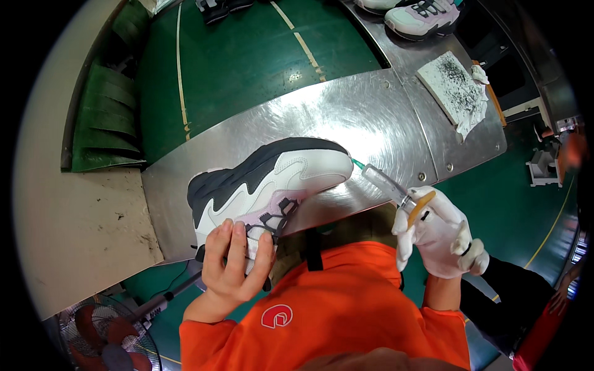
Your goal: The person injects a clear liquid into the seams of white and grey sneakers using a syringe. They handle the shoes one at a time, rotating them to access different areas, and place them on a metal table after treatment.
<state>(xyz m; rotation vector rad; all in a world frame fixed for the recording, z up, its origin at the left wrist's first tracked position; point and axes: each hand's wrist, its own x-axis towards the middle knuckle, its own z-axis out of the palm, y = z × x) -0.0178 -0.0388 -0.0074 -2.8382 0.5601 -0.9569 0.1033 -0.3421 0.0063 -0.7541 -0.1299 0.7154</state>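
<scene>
Nearest us is the orange shirt (352,297), filling the space below the table (402,114). Over the table's near edge, toward its left corner, the shoe (266,176) lies tipped on its side, sole toward the far edge. Our bare left hand (236,266) grips it at the laces; our gloved right hand (436,232), off the near edge, is curled around a clear syringe (385,185), its green tip at the toe. Near the table's right edge we see a black-speckled white pad (447,83), with pale shoes (424,20) beyond it. A green belt (241,80) runs past the far edge.

The left fingers cover part of the laces, and the pale shoes and a dark shoe (213,11) are cut off above. We cannot tell whether the tip touches the toe, or how the gloved fingers meet the plunger. A fan (114,334) is partly cut off.
</scene>
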